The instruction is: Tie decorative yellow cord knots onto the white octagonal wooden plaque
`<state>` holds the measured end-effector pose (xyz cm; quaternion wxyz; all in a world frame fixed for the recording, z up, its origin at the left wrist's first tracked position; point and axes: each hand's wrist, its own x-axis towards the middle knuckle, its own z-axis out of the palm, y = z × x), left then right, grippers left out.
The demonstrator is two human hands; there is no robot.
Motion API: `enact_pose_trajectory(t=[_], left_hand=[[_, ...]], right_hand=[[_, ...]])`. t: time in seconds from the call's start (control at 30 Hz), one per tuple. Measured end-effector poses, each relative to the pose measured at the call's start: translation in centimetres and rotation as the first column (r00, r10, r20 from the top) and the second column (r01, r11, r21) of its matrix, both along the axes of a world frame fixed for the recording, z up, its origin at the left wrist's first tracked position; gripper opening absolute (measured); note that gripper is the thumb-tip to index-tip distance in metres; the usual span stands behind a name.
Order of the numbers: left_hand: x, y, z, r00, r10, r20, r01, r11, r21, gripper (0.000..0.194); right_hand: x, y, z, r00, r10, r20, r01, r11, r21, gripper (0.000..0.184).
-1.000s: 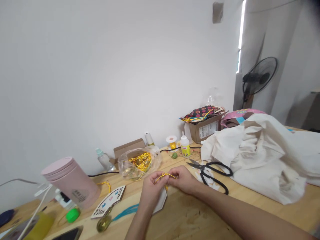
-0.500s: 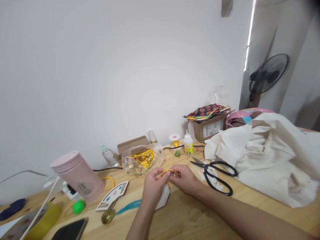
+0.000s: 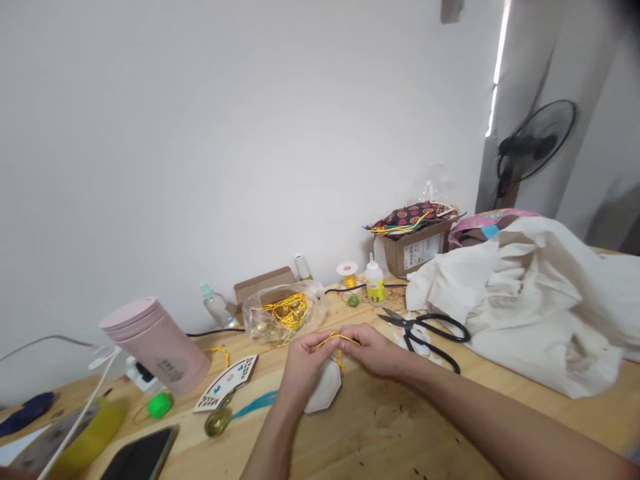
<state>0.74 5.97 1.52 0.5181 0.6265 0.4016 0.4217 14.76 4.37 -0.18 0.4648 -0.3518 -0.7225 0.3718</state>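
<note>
Between my two hands runs a thin yellow cord (image 3: 341,336), pinched at both sides. My left hand (image 3: 309,359) is closed on it with thumb and fingertips. Close by on the right, my right hand (image 3: 369,348) pinches the cord too, and the fingertips of both hands nearly meet. A knotted yellow part hangs down below the fingers. Under it is a white flat piece with angled edges (image 3: 325,390), partly hidden by my left hand. Teal tassel strands (image 3: 256,403) show left of my forearm, beside a fan-shaped cutout piece (image 3: 227,383).
Black-handled scissors (image 3: 425,331) lie right of my hands, near a white cloth (image 3: 530,313). Behind are a clear bag of yellow cords (image 3: 285,312), a glue bottle (image 3: 375,283) and a yellow spool (image 3: 349,275). A pink tumbler (image 3: 157,347) and a phone (image 3: 140,455) are at left.
My fingertips have drawn closer together on the cord, and the knotted part hangs more visibly below them. More of the white piece shows. The camera view has shifted slightly.
</note>
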Motion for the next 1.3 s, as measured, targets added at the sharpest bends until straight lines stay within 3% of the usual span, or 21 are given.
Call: enact_pose_trajectory(t=[0.23, 0.43, 0.63, 0.83, 1.13, 1.3], left_hand=[[-0.4, 0.4, -0.6, 0.999, 0.032, 0.005, -0.032, 0.998, -0.050, 0.020], [-0.5, 0.3, -0.5, 0.996, -0.029, 0.079, 0.045, 0.978, -0.203, 0.022], [-0.8, 0.1, -0.4, 0.990, -0.088, 0.109, 0.111, 0.966, -0.231, 0.022], [-0.7, 0.3, -0.4, 0.995, -0.025, 0.093, 0.043, 0.978, -0.203, 0.019], [-0.6, 0.1, -0.2, 0.996, 0.033, 0.084, -0.015, 0.980, -0.200, 0.020], [-0.6, 0.1, -0.1, 0.997, 0.029, 0.074, -0.015, 0.982, -0.188, 0.022]], right_hand=[[-0.1, 0.7, -0.9, 0.986, -0.142, 0.089, 0.146, 0.989, -0.036, 0.030], [0.0, 0.0, 0.0, 1.000, 0.020, 0.023, -0.017, 0.994, -0.112, 0.029], [0.0, -0.2, 0.2, 0.995, 0.092, -0.041, -0.097, 0.987, -0.131, 0.031], [-0.3, 0.1, -0.1, 0.998, -0.056, -0.009, 0.055, 0.990, -0.129, 0.023], [-0.4, 0.1, 0.3, 0.967, -0.152, -0.205, 0.077, 0.939, -0.336, 0.026], [-0.4, 0.2, 0.5, 0.953, -0.235, -0.192, 0.168, 0.935, -0.311, 0.023]])
